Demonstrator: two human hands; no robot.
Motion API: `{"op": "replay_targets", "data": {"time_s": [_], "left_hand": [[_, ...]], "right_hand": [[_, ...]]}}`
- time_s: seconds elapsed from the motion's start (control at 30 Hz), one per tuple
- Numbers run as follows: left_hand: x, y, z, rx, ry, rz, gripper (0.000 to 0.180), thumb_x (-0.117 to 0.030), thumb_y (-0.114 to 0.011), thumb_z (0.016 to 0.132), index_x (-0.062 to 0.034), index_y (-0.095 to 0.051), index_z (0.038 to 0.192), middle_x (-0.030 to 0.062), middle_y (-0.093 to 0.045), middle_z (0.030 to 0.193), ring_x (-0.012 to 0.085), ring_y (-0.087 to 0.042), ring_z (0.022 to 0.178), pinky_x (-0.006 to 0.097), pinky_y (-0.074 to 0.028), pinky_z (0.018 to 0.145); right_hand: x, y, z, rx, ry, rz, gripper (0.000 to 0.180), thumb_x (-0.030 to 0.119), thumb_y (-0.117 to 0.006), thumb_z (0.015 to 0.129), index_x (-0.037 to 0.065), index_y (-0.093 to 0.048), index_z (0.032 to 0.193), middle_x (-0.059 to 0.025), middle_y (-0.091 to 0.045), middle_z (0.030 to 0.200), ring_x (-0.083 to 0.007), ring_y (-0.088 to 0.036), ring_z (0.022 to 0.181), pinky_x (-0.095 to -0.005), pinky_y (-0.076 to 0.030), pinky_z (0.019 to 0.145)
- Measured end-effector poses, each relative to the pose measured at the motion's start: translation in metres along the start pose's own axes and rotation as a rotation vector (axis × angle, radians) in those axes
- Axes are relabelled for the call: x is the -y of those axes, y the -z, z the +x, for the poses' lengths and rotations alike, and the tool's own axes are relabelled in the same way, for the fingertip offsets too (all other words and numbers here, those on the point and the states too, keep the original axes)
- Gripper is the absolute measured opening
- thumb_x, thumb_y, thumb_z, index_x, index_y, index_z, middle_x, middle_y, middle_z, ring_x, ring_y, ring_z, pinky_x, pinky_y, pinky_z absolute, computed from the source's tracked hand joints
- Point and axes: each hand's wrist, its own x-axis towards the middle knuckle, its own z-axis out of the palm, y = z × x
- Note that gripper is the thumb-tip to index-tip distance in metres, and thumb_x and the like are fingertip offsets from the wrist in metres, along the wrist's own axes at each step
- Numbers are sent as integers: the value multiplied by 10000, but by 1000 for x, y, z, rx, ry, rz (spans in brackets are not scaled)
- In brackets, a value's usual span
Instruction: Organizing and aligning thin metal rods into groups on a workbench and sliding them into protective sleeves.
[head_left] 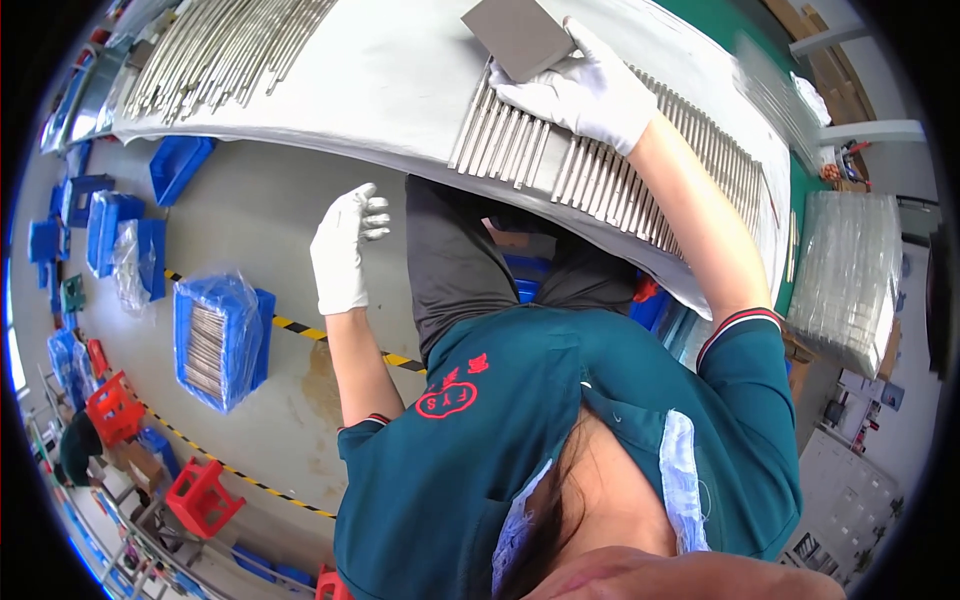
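Observation:
My right hand (590, 95), in a white glove, grips a flat grey-brown rectangular block (517, 38) by its edge, fingers beneath it and thumb at its side. It is above a row of slim metal rods (610, 185) laid side by side on the white-covered table (400, 70). A smaller group of rods (500, 140) lies just left of that row, partly under the hand. My left hand (345, 250), also gloved in white, hangs over the floor beside my leg, away from the table. Its fingers are loosely bent and slightly apart, with nothing in them.
More metal rods (225, 50) are spread at the table's far left. A plastic-lined blue crate (222, 340) with rods stands on the floor at left, near red stools (203, 498). A clear plastic-wrapped stack (848, 275) is at the right.

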Motion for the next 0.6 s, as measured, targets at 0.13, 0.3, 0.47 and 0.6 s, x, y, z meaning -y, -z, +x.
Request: {"op": "replay_targets", "data": {"time_s": [0.13,0.3,0.47,0.6], "left_hand": [[-7,9,-5,-35,-29,113,340,-250,-540,949,26,-623,1129,99,-662,927,133,-607,769,245,-493,694],[-11,19,-10,-89,-36,127,336,-250,-540,949,22,-622,1128,85,-645,913,125,-596,757,242,-493,697],[-14,11,-6,-86,-78,137,331,-239,-514,962,26,-624,1126,99,-651,938,136,-606,772,257,-500,717],[-29,-16,0,66,-495,500,324,-225,-640,889,-7,-639,1129,107,-671,993,193,-631,826,304,-503,773]], "right_hand": [[1,-7,-43,-208,124,-212,687,382,-491,952,-59,-220,1404,-318,-351,1366,-478,-358,1285,-568,-326,1084],[31,2,-146,-733,655,-1287,529,384,-617,885,44,-530,1281,-108,-558,1256,-236,-559,1118,-378,-465,955],[53,25,-258,-1231,1073,-1816,497,314,-565,921,9,-502,1309,-151,-557,1268,-214,-548,1110,-313,-411,957],[49,26,-283,-1466,1317,-1391,534,329,-551,940,-40,-468,1317,-150,-542,1248,-198,-533,1118,-311,-419,970]]}}
